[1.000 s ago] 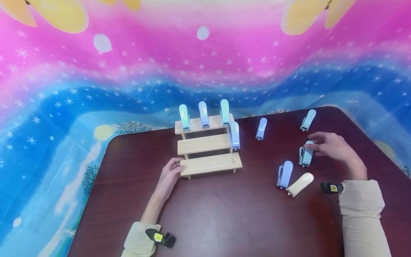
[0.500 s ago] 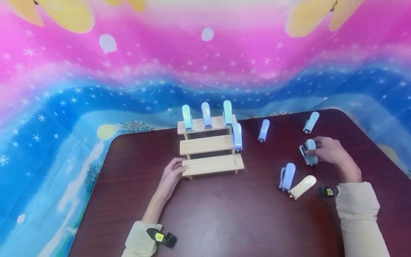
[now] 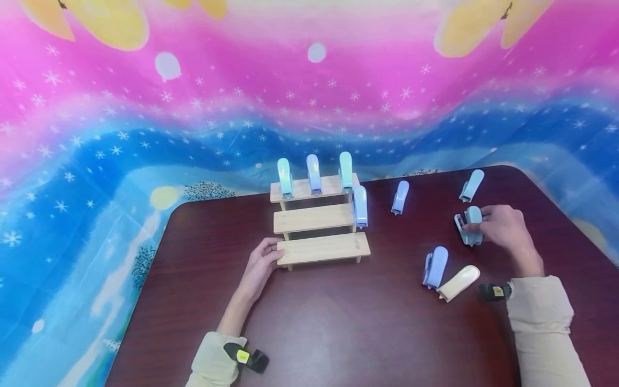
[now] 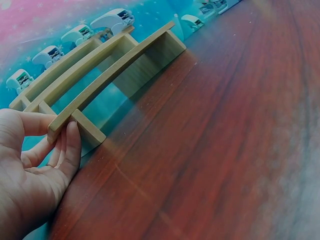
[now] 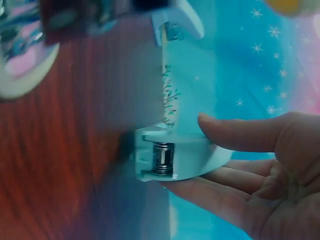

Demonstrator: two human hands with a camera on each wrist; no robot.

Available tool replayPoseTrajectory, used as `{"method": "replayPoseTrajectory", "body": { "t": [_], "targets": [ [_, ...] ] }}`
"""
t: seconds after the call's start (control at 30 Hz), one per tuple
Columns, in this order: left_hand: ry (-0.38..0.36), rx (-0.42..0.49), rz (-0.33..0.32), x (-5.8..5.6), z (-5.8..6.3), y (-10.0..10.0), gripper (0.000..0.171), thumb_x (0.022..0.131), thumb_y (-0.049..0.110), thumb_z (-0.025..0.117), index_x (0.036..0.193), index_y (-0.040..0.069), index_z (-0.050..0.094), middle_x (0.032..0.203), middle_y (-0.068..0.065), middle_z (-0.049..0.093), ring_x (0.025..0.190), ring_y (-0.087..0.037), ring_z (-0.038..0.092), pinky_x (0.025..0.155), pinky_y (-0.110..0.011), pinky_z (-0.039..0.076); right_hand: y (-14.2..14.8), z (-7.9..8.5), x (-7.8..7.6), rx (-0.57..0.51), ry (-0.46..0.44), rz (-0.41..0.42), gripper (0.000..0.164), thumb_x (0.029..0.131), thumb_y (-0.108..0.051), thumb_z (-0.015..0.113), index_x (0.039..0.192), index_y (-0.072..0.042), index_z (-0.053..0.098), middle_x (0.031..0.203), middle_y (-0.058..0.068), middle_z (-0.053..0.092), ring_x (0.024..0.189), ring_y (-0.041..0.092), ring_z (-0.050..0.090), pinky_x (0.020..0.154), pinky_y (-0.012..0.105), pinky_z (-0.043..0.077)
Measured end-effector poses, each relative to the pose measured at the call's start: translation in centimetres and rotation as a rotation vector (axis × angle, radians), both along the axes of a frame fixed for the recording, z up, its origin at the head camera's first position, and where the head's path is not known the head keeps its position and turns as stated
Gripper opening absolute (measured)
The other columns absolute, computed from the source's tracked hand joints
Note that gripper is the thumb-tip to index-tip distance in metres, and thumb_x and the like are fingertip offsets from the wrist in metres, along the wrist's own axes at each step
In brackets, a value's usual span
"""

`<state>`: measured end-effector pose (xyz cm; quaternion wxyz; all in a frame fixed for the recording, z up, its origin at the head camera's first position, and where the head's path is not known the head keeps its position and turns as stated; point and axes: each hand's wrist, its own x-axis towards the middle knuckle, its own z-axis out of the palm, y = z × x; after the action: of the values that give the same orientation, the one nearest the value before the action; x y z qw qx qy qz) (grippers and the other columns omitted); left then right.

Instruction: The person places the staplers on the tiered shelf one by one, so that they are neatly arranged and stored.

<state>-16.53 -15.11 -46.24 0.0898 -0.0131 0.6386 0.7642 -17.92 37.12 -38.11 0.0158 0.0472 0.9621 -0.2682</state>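
Observation:
At the left end of the three-step wooden stand [image 3: 324, 249], my left hand [image 3: 257, 264] pinches the lowest board between thumb and fingers; the left wrist view shows that grip on the board's end [image 4: 62, 122]. Over on the right of the table, my right hand [image 3: 503, 227] grips a mint-green stapler [image 3: 474, 214], thumb on one side and fingers on the other. In the right wrist view this stapler [image 5: 187, 155] shows its metal spring end, close by the tabletop. Mint, lavender and mint staplers [image 3: 313, 174] stand along the top step. A lavender stapler [image 3: 360, 206] stands at the middle step's right end.
Loose on the dark red table [image 3: 333, 322] are a lavender stapler [image 3: 400, 197] beside the stand, a mint stapler [image 3: 472, 185] behind my right hand, and another lavender stapler [image 3: 437, 266] beside a cream stapler [image 3: 459, 282] in front. A patterned cloth [image 3: 271, 97] hangs behind the table.
My right hand has gone from fingertips at the mint stapler to a grip around its sides, and the stapler has turned. The left hand keeps its hold on the stand.

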Motion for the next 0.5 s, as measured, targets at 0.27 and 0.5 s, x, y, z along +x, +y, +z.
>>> {"method": "replayPoseTrajectory", "body": {
  "t": [0.27,0.5],
  "targets": [
    [0.002,0.000,0.006,0.1,-0.1,-0.1,0.034,0.097,0.001,0.060,0.130,-0.007,0.055,0.115,-0.015,0.062,0.097,-0.021,0.064,0.081,-0.030,0.056,-1.3,2.0,0.6,-0.053,0.139,-0.132,0.052,0.096,-0.031,0.076,0.112,0.018,0.067,0.075,0.021,0.072,0.072,0.030,0.067,0.065,0.042,0.045],
    [0.002,0.001,0.003,0.0,0.0,0.0,0.034,0.097,0.000,0.059,0.130,-0.007,0.055,0.114,-0.014,0.062,0.095,-0.020,0.064,0.081,-0.030,0.056,-3.4,4.7,1.1,-0.178,0.174,-0.200,0.068,0.093,-0.045,0.076,0.129,0.013,0.065,0.086,0.017,0.077,0.058,-0.009,0.064,0.076,0.025,0.038]
  ]
}}
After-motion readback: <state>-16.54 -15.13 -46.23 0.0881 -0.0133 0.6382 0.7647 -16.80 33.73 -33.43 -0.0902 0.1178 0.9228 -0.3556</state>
